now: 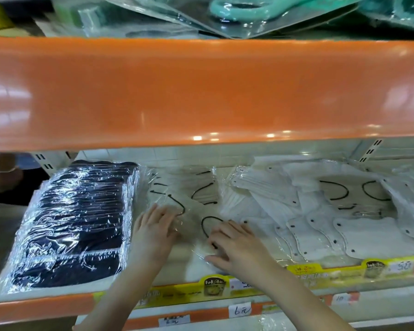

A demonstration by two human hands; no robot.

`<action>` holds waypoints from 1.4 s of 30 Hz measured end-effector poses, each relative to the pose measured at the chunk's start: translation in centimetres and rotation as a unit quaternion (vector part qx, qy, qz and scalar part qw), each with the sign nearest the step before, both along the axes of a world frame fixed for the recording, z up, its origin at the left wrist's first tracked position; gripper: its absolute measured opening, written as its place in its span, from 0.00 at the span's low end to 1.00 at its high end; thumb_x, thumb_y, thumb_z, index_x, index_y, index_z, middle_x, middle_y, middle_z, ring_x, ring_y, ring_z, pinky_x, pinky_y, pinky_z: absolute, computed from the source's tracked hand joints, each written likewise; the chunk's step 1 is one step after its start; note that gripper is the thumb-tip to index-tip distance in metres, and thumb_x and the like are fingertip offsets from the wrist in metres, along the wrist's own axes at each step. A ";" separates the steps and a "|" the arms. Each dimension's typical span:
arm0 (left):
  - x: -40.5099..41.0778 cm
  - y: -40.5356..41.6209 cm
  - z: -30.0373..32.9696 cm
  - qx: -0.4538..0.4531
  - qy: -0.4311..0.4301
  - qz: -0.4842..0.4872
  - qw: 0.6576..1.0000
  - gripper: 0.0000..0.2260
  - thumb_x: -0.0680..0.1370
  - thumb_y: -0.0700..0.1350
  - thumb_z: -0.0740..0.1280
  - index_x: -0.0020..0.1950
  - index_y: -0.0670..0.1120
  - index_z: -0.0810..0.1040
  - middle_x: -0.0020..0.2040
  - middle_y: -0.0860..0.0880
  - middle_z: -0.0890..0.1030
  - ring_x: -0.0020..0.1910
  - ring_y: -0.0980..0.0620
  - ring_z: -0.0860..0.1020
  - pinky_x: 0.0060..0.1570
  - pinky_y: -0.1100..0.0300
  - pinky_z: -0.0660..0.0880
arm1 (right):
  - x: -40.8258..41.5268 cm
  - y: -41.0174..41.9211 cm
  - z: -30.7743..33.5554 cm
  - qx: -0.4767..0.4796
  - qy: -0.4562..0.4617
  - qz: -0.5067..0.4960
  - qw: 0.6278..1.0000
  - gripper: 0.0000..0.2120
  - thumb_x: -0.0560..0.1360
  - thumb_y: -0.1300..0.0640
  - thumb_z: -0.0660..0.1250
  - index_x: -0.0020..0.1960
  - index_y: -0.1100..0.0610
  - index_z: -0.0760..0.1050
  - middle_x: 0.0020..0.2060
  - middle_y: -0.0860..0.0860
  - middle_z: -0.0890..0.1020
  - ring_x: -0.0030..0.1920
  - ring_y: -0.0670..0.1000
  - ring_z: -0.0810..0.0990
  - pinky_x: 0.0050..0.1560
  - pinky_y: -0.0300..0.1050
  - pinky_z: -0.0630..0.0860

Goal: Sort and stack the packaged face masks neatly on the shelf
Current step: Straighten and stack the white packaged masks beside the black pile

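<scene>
A neat stack of black face masks in clear wrap (pixel 77 223) lies at the left of the shelf (pixel 46 304). In the middle sit clear packs of pale masks with black ear loops (pixel 194 197). My left hand (pixel 153 230) rests flat on the left part of the front pack, fingers straight. My right hand (pixel 234 247) lies spread on the same pack's right part, thumb near its front edge. Loose packs of white masks (pixel 320 211) spread in a jumble to the right.
A broad orange shelf edge (pixel 201 91) hangs above and hides the back of the shelf. Packaged teal items (pixel 249 8) lie on that upper shelf. Yellow price labels (pixel 215 286) line the front rail. Part of another person (pixel 3 177) shows at far left.
</scene>
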State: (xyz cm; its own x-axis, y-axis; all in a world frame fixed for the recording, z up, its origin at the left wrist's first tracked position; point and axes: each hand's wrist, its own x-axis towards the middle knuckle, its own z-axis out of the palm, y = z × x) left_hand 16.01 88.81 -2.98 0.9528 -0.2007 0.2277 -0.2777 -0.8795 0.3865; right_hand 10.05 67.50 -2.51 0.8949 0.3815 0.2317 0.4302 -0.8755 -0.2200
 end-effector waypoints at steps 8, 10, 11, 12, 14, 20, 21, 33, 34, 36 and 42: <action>-0.9 -0.5 2.3 -0.355 0.142 0.152 0.911 0.19 0.72 0.40 0.73 0.60 0.45 0.70 0.50 0.46 0.74 0.43 0.49 0.75 0.38 0.62 0.72 | 0.5 0.9 0.4 0.103 0.037 -0.046 0.993 0.16 0.76 0.48 0.55 0.52 0.52 0.78 0.48 0.47 0.79 0.48 0.50 0.77 0.50 0.47 0.76; -0.8 -0.8 2.3 -0.376 0.164 0.169 0.896 0.09 0.73 0.36 0.68 0.49 0.46 0.73 0.42 0.43 0.76 0.38 0.48 0.75 0.29 0.66 0.68 | 1.5 1.1 0.4 0.100 0.017 -0.083 0.991 0.14 0.75 0.51 0.57 0.54 0.53 0.78 0.48 0.49 0.78 0.48 0.52 0.77 0.46 0.49 0.77; -0.8 -1.0 2.3 -0.397 0.167 0.177 0.885 0.08 0.74 0.34 0.65 0.48 0.45 0.72 0.41 0.42 0.76 0.37 0.48 0.74 0.28 0.68 0.66 | 2.0 1.1 0.7 0.089 0.030 -0.114 0.989 0.15 0.76 0.51 0.57 0.58 0.54 0.76 0.52 0.49 0.77 0.53 0.53 0.76 0.50 0.49 0.75; -0.9 -1.1 2.4 -0.420 0.173 0.184 0.872 0.09 0.75 0.33 0.63 0.50 0.44 0.70 0.41 0.45 0.76 0.37 0.50 0.74 0.29 0.68 0.66 | 2.6 1.2 1.0 0.072 0.058 -0.140 0.986 0.16 0.78 0.51 0.58 0.63 0.54 0.72 0.57 0.50 0.75 0.58 0.54 0.73 0.56 0.48 0.72; -1.1 -1.5 2.8 -0.466 0.193 0.208 0.838 0.15 0.77 0.33 0.61 0.61 0.47 0.67 0.46 0.51 0.74 0.38 0.58 0.72 0.32 0.69 0.67 | 3.4 1.4 1.5 0.053 0.129 -0.168 0.976 0.20 0.79 0.50 0.59 0.69 0.54 0.65 0.63 0.50 0.70 0.64 0.53 0.66 0.62 0.46 0.66; -1.6 -2.7 2.1 -0.542 0.231 0.224 0.776 0.25 0.77 0.36 0.65 0.72 0.41 0.62 0.59 0.45 0.72 0.47 0.50 0.75 0.41 0.64 0.71 | 4.8 2.6 2.9 0.183 0.189 -0.219 0.940 0.17 0.78 0.60 0.61 0.66 0.55 0.70 0.55 0.52 0.78 0.55 0.52 0.76 0.55 0.47 0.74; -1.7 -2.9 1.9 -0.543 0.231 0.223 0.776 0.24 0.78 0.36 0.65 0.72 0.41 0.63 0.57 0.46 0.72 0.45 0.52 0.74 0.41 0.64 0.70 | 5.0 2.5 2.8 0.220 0.189 -0.231 0.929 0.14 0.78 0.61 0.63 0.63 0.55 0.74 0.54 0.51 0.80 0.54 0.50 0.77 0.55 0.45 0.74; -1.1 -2.0 4.2 -0.568 0.252 0.085 0.779 0.08 0.74 0.30 0.65 0.46 0.42 0.80 0.38 0.45 0.82 0.40 0.50 0.75 0.43 0.57 0.73 | 4.3 2.7 3.4 0.592 0.250 -0.226 0.732 0.09 0.76 0.68 0.65 0.47 0.54 0.77 0.41 0.49 0.83 0.43 0.47 0.81 0.44 0.39 0.77; -1.0 -2.0 4.2 -0.568 0.252 0.081 0.780 0.10 0.74 0.30 0.65 0.48 0.43 0.80 0.37 0.47 0.82 0.39 0.50 0.76 0.42 0.57 0.73 | 4.3 2.7 3.3 0.594 0.253 -0.227 0.730 0.10 0.76 0.69 0.65 0.48 0.55 0.76 0.42 0.50 0.83 0.43 0.47 0.81 0.46 0.41 0.78; -0.5 -1.9 4.2 -0.575 0.248 0.091 0.774 0.13 0.75 0.30 0.66 0.52 0.46 0.79 0.36 0.50 0.82 0.39 0.51 0.77 0.42 0.58 0.74 | 4.2 2.8 3.2 0.599 0.251 -0.226 0.726 0.10 0.76 0.70 0.65 0.50 0.55 0.76 0.42 0.51 0.82 0.44 0.49 0.81 0.48 0.45 0.78; 1.6 -0.4 3.7 -0.513 0.214 0.083 0.827 0.11 0.77 0.37 0.67 0.55 0.50 0.80 0.41 0.49 0.84 0.42 0.52 0.80 0.47 0.58 0.77 | 4.3 2.6 1.8 0.292 0.056 -0.175 0.939 0.24 0.68 0.72 0.65 0.59 0.54 0.72 0.55 0.49 0.76 0.53 0.53 0.76 0.52 0.45 0.75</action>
State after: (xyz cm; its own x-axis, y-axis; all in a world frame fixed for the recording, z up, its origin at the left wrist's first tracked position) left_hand 17.63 88.37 0.75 0.9854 0.0307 -0.1675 0.1687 -0.0397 0.9849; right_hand 14.35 70.13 -0.75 0.9728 -0.1025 0.2077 0.0854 -0.6749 -0.7329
